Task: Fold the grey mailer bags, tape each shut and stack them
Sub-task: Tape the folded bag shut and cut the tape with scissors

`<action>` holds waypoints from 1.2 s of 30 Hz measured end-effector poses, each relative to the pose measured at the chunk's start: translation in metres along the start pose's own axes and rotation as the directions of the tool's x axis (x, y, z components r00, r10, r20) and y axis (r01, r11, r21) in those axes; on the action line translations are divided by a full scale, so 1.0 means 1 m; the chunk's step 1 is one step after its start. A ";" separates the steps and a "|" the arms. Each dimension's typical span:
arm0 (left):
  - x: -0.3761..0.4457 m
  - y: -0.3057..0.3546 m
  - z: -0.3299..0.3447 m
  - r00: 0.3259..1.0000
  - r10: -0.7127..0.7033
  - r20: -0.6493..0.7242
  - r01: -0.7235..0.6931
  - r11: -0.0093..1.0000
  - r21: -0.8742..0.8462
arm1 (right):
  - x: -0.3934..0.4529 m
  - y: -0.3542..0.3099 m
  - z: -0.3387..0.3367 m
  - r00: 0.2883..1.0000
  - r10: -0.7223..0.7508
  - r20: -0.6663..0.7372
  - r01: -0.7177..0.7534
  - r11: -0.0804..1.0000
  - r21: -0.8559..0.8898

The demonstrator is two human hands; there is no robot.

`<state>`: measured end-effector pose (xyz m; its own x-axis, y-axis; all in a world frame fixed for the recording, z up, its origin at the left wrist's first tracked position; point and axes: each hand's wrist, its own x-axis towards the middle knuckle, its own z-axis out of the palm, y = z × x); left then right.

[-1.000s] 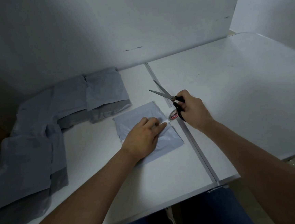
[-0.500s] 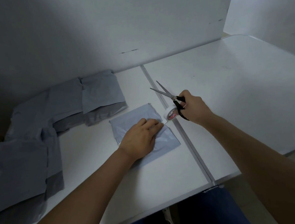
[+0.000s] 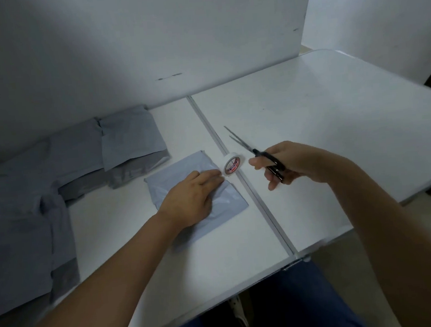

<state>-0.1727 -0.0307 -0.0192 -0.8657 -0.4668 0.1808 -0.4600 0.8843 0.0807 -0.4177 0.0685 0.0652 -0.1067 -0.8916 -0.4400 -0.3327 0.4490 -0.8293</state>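
Note:
A folded grey mailer bag [image 3: 228,204] lies near the middle of the white table [image 3: 336,132]. My left hand [image 3: 191,194] presses flat on it, fingertips at its right edge. A small white tape roll [image 3: 231,165] stands on edge just right of those fingertips, by the table seam. My right hand [image 3: 287,163] holds black-handled scissors [image 3: 257,151], blades slightly apart and pointing up-left, a little to the right of the roll and apart from it.
Several unfolded grey mailer bags [image 3: 78,154] lie spread along the left and back left of the table, with more bags [image 3: 21,253] at the near left. A white wall panel stands behind. A metal seam [image 3: 263,211] splits the tabletop.
My right hand let go of the tape roll and drew the scissors away to the right. The roll now stands alone beside my left fingertips. My left hand stayed on the bag.

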 end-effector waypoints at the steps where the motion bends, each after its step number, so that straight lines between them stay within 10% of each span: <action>1: 0.000 0.000 0.000 1.000 -0.006 0.003 0.006 1.000 0.000 | -0.004 0.002 -0.002 1.000 0.012 0.022 -0.012 1.000 -0.017; 15: -0.002 0.004 -0.004 1.000 -0.028 -0.003 0.028 0.999 0.034 | -0.050 0.033 -0.008 0.986 -0.054 0.157 0.029 0.987 0.158; 23: 0.000 0.004 -0.005 0.994 -0.078 0.078 0.077 0.997 0.007 | -0.037 0.036 0.005 0.966 0.168 0.194 -0.145 0.981 -0.127; 36: -0.004 0.000 0.006 0.987 -0.163 -0.005 0.159 0.967 -0.201 | -0.018 0.035 0.038 0.991 0.075 0.109 -0.065 0.994 -0.092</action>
<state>-0.1706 -0.0288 -0.0259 -0.7780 -0.6049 0.1699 -0.5425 0.7832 0.3038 -0.3917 0.1029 0.0311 -0.0288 -0.8438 -0.5358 -0.4101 0.4988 -0.7635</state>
